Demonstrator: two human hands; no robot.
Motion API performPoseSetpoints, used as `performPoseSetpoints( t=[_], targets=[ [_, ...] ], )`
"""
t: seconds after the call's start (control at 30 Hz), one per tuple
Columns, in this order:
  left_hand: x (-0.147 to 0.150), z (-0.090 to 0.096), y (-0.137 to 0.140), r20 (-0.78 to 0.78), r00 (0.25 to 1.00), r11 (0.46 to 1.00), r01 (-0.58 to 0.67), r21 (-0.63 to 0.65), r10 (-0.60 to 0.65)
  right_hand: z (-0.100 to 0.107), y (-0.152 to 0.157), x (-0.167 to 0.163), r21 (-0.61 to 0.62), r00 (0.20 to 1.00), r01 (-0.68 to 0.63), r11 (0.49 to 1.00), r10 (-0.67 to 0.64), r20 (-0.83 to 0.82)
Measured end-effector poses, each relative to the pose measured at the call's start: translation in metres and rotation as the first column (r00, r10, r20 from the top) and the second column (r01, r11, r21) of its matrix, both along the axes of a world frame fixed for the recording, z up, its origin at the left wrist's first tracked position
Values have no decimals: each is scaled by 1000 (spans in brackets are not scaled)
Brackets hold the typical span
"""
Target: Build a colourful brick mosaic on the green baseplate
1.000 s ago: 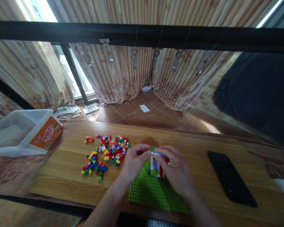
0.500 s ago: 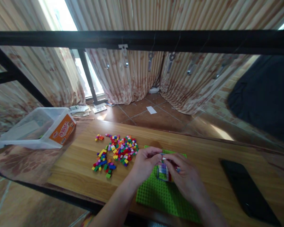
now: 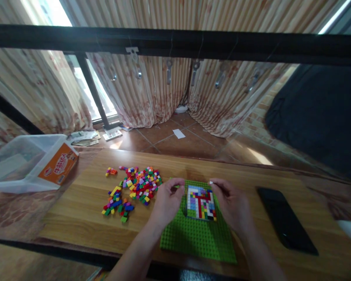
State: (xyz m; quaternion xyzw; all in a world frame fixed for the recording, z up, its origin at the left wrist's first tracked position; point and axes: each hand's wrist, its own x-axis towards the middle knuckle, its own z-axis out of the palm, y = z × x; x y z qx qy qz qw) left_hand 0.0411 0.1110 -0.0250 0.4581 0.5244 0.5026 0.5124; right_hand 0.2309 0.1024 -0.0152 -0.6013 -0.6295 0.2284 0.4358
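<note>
A green baseplate (image 3: 197, 244) lies on the wooden table, bearing a block of small toy bricks (image 3: 201, 203) in white, light blue, red, yellow and green. My right hand (image 3: 231, 203) is at the right of that block and pinches a tiny white brick (image 3: 211, 182) between thumb and forefinger. Over the baseplate's left edge is my left hand (image 3: 167, 201), its fingers curved and a gap between thumb and forefinger, with nothing visible in it. Left of this hand lies a pile of loose coloured bricks (image 3: 143, 184).
A smaller cluster of bricks (image 3: 117, 201) lies on the table (image 3: 82, 203). To the right rests a black phone-like slab (image 3: 286, 220). At the left stands a clear plastic bin (image 3: 26, 156) with an orange label. A dark rail (image 3: 163, 41) crosses beyond the table.
My hands have moved apart, and the brick block between them is now uncovered. The white brick, earlier between both hands' fingertips, is now in my right hand. The view has shifted to the right.
</note>
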Motion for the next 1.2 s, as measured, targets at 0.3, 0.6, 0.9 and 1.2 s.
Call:
performPoseSetpoints(
  t=[0.3,0.6,0.9,1.2],
  targets=[
    [-3,-2,1,-250,966,998,53,-24,-57,-18,9,-3,-256,928,-71,964,-30,-371],
    [-4,-9,3,-302,950,997,83,-3,-80,-14,10,-2,-456,758,-194,869,-162,-632],
    [-1,-5,1,-302,949,996,90,-23,-93,-12,8,-4,-430,819,-185,884,-104,-565],
    [5,-7,-3,-211,969,991,129,-21,-131,-10,13,-9,-469,813,-104,877,-197,-547]
  ],
)
